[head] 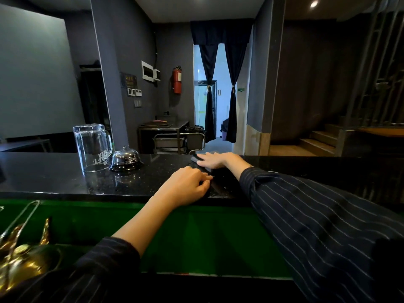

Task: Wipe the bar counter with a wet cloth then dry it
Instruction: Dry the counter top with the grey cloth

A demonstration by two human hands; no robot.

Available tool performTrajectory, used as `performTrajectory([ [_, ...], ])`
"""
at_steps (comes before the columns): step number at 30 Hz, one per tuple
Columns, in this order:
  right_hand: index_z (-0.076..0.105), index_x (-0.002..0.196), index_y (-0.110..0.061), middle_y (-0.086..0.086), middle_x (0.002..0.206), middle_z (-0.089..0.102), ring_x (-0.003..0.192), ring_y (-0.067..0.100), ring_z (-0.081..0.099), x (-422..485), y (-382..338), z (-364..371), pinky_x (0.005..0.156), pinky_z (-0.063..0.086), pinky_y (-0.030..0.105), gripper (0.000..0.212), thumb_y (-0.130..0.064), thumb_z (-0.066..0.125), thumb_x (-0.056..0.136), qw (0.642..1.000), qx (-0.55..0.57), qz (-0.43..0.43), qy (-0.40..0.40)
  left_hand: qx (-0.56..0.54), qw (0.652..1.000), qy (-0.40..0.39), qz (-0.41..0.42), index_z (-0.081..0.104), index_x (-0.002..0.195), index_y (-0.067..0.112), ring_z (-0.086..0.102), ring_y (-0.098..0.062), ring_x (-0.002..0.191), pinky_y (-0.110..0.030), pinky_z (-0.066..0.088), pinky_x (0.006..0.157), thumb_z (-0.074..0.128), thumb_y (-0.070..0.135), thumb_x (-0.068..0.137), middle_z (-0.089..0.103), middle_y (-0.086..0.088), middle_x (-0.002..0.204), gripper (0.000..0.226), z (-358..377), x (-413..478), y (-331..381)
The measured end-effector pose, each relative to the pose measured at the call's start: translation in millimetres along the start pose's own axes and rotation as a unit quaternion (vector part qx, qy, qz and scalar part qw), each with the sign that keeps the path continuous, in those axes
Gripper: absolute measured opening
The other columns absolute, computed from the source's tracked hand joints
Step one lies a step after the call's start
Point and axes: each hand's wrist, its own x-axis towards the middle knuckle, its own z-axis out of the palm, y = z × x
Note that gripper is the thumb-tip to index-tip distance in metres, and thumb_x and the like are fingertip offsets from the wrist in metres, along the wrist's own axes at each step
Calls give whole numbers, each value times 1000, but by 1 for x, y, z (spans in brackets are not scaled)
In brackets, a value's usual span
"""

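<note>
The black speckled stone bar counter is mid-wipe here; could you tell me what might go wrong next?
1. The upturned clear glass beer mug and domed chrome call bell stand left of the left hand; a leftward sweep could knock them.
2. The dark cloth under the right hand lies near the black speckled stone bar counter's far edge.

1. Two hands on the black bar counter [54, 180]: left hand [188, 185], right hand [215, 160].
2. One dark cloth [202, 166], partly hidden beneath the hands.
3. One upturned glass beer mug [93, 147].
4. One chrome call bell [125, 159].
5. One red fire extinguisher [177, 80] on the wall.
6. Two tied dark curtains [208, 95] in the doorway.
</note>
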Motion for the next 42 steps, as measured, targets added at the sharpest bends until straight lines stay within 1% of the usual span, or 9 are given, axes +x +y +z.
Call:
performTrajectory([
  [7, 7, 155, -22, 4, 163, 5, 150, 27, -1, -58, -30, 16, 119, -1, 40, 56, -42, 21, 104, 995, 21, -97, 22, -28, 995, 91, 39, 75, 92, 18, 68, -22, 86, -36, 54, 76, 34, 40, 78, 75, -4, 92, 48, -4, -28, 5],
  [11, 25, 151, -22, 16, 151, 33, 141, 32, 26, -94, -29, 23, 115, 15, 41, 47, -34, 27, 105, 986, 46, -156, 25, -139, 972, 186, -41, 67, 93, 7, 63, -25, 87, -39, 50, 80, 39, 31, 73, 68, -10, 93, 42, -14, -37, 5],
  [16, 31, 147, -22, 6, 146, 38, 133, 17, 38, -129, -14, 34, 112, 27, 31, 47, -31, 42, 102, 974, 117, -192, 27, -67, 994, -24, -78, 59, 126, 17, 53, -32, 121, -46, 37, 103, 24, 46, 83, 62, -16, 123, 62, -25, -33, -16],
  [19, 35, 142, -26, -1, 144, 41, 121, 10, 44, -131, -5, 34, 104, 33, 30, 44, -37, 45, 100, 974, 141, -177, 31, -49, 995, -44, -77, 51, 135, 24, 47, -27, 130, -44, 26, 110, 30, 38, 96, 58, -10, 133, 46, -17, -45, -31],
  [22, 39, 142, -23, 6, 146, 37, 135, 21, 36, -113, -3, 30, 116, 26, 42, 45, -36, 46, 99, 979, 131, -140, 75, -68, 994, -48, -77, 50, 137, 21, 42, -19, 136, -42, 18, 114, 36, 35, 99, 50, -2, 143, 42, -13, -52, -37],
  [27, 31, 150, -20, 12, 154, 31, 142, 29, 29, -81, -23, 22, 117, 23, 39, 51, -35, 39, 102, 992, 55, -55, 100, -202, 972, 15, -117, 67, 118, 11, 55, -20, 122, -30, 38, 104, 51, 31, 91, 65, -9, 125, 38, -17, -47, -35],
  [32, 29, 150, -21, 5, 158, 28, 144, 24, 27, -83, -59, 29, 114, 22, 35, 48, -26, 38, 103, 988, 60, -120, 83, -305, 927, 130, -174, 78, 81, 5, 60, -23, 72, -36, 47, 69, 54, 42, 65, 70, -21, 74, 47, -21, -52, -36],
  [36, 32, 146, -23, 1, 149, 35, 130, 17, 39, -114, -57, 33, 97, 27, 24, 44, -24, 38, 103, 978, 116, -167, 47, -391, 877, 190, -205, 75, 89, 8, 62, -17, 89, -20, 45, 78, 49, 27, 62, 71, -7, 87, 42, -28, -55, -38],
  [42, 31, 142, -25, 5, 143, 46, 125, 22, 48, -123, -53, 35, 101, 35, 36, 46, -33, 44, 99, 977, 167, -126, 46, -331, 930, 75, -143, 72, 110, 18, 61, -16, 105, -14, 43, 87, 45, 20, 59, 71, -3, 111, 58, -25, -57, -36],
])
